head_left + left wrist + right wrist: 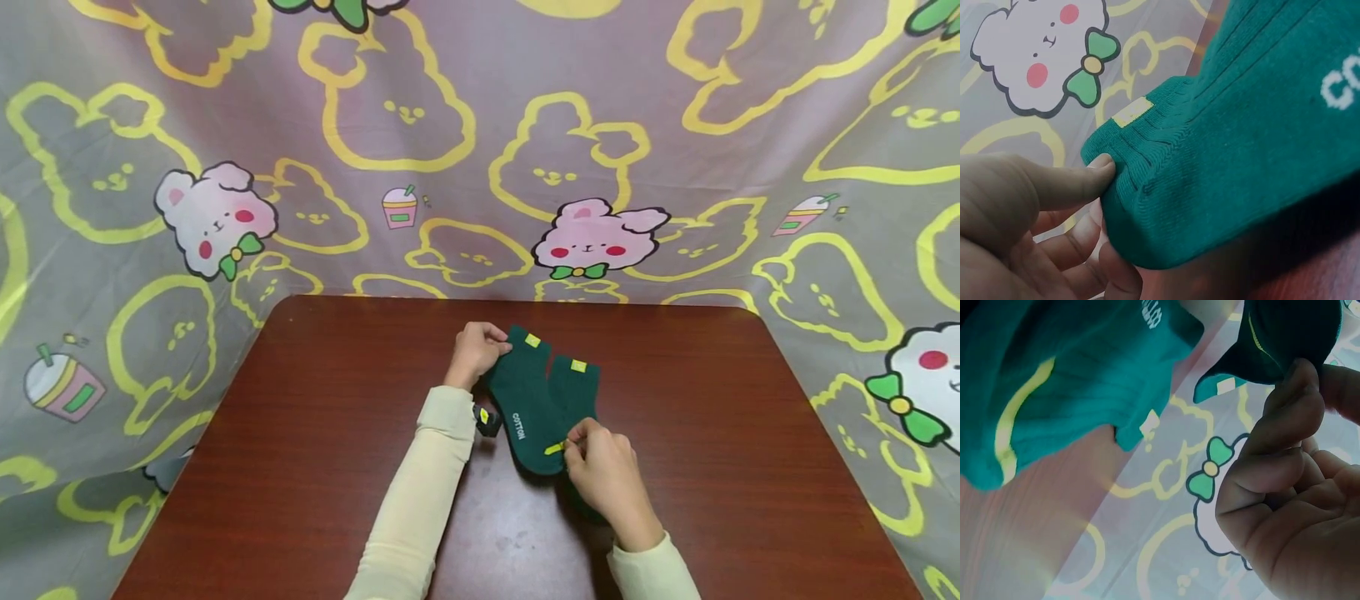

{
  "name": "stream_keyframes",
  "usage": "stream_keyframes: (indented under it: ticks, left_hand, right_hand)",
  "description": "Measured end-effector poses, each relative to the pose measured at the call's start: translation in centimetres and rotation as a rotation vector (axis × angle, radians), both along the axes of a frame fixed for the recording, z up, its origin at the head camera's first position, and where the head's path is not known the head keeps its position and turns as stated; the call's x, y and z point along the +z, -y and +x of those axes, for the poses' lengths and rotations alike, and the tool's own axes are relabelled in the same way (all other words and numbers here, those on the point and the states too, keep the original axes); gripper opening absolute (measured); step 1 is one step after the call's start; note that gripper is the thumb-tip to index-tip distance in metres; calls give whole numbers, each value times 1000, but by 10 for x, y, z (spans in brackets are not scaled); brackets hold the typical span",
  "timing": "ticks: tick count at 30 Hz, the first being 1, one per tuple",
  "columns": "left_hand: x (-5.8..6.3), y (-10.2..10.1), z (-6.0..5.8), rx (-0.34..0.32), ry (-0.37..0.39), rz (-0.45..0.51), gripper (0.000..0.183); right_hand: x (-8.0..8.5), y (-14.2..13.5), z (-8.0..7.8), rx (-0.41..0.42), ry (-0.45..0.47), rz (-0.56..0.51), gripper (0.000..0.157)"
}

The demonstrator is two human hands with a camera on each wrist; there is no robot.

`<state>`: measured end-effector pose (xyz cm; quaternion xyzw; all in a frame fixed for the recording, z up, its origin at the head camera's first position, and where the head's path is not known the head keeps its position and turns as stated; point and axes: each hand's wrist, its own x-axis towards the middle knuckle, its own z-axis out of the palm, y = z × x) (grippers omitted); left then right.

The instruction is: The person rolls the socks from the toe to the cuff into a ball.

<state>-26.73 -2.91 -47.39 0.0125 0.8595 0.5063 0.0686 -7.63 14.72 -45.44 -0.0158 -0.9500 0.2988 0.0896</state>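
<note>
Two dark green socks lie side by side and overlap in the head view. Across the sole of the left sock (pixel 522 387) runs white lettering reading COTTON, with a yellow stripe at its toe. My left hand (pixel 477 352) pinches this sock's edge near the cuff, the thumb on top in the left wrist view. The right sock (pixel 576 392) is partly covered by the left one and by my right hand (pixel 609 473). Between thumb and fingertips, my right hand pinches green sock fabric (pixel 1291 337), close beside the left sock's toe. Each cuff bears a small yellow label (pixel 578 366).
The socks are over a reddish-brown wooden table (pixel 337 400) with rounded far corners. A patterned cloth (pixel 465 117) with cartoon bears hangs behind and along both sides. A small black device (pixel 487 419) sits at the left wrist, beside the sock.
</note>
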Motion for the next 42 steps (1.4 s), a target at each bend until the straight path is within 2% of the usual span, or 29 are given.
stream_keyframes:
  ticks: [6,16,29,42]
  left_hand:
    - [-1,-12,1,-24,3,21,8]
    - [-6,-30,8,-88,55,97,6]
    - [-10,-49,13,-124,90,109,8]
    - [-18,-66,14,-125,121,98,7]
  right_hand:
    - [2,-11,6,-33,31,0,3]
    - [4,-31,18,-106,104,-20,5]
    - [1,-48,28,-151,95,-4,5]
    - [-2,-58,35,-175,108,-7,4]
